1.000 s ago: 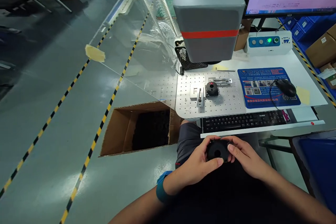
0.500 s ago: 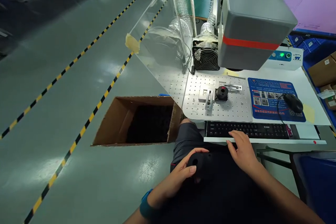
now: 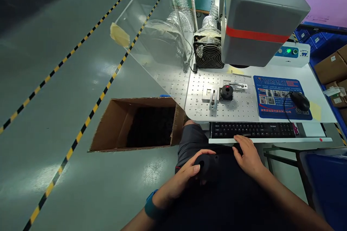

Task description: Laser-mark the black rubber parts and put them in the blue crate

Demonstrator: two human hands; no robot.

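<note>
Black disc (image 3: 207, 168), in the head view, is toward five o'clock near the lap; the left hand (image 3: 180, 180) holds it, thumb on top, likely to steady it single-handed. The right hand (image 3: 251, 157), empty and loosely open, has its fingertips at the tray's edge (image 3: 271, 140). Brackets (image 3: 213, 100) at eight and two o'clock flank another disc (image 3: 227, 92), presumably locating it on the surface (image 3: 195, 110).
</note>
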